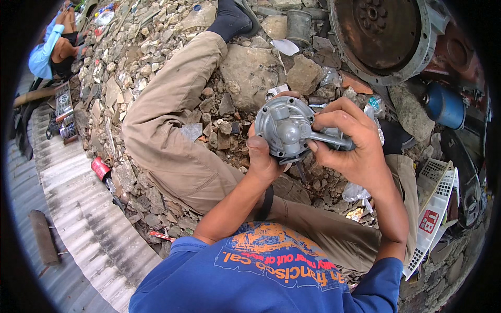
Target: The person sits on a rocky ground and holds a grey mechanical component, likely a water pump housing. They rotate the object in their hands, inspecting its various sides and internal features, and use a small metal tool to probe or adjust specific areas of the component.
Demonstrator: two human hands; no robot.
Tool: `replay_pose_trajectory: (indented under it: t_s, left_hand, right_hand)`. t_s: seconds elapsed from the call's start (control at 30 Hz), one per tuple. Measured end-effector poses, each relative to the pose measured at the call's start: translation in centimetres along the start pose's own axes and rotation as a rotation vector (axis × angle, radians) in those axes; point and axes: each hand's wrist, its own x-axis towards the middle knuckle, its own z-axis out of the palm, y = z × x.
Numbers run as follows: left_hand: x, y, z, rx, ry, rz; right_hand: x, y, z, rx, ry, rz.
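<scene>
A round grey cast-metal engine part (287, 129), with bolt holes around its rim and a pipe-like arm to the right, is held up in front of me between both hands. My left hand (263, 160) is closed on its left and lower rim, thumb at the near side; most of those fingers are hidden behind it. Around the pipe-like arm (332, 139) curl the fingers and thumb of my right hand (356, 136). The part sits tilted over stony ground, between my legs in brown trousers (177, 120).
A large engine with a round flywheel housing (383, 39) lies at the upper right, near a blue filter canister (444, 106). Beside my right knee stands a white plastic basket (436, 219). Corrugated sheets (83, 198) and a red can (100, 167) lie left. Another person (49, 55) sits far left.
</scene>
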Motion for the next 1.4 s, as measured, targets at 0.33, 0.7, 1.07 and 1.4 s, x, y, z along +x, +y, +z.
replay_pose_trajectory:
  t_s: [0.33, 0.7, 1.07, 1.4]
  left_hand:
    - [0.4, 0.6, 0.9, -0.242, 0.125, -0.077]
    - [1.0, 1.7, 0.7, -0.5, 0.035, -0.234]
    - [0.9, 1.6, 0.9, -0.28, -0.012, -0.187]
    - [0.9, 1.4, 0.8, -0.233, -0.035, -0.151]
  right_hand:
    - [0.1, 0.1, -0.3, -0.048, -0.008, 0.001]
    - [0.2, 0.2, -1.0, -0.062, -0.029, -0.002]
    - [0.0, 0.2, -1.6, -0.063, -0.067, -0.027]
    - [-0.1, -0.1, -1.6, -0.086, -0.057, -0.042]
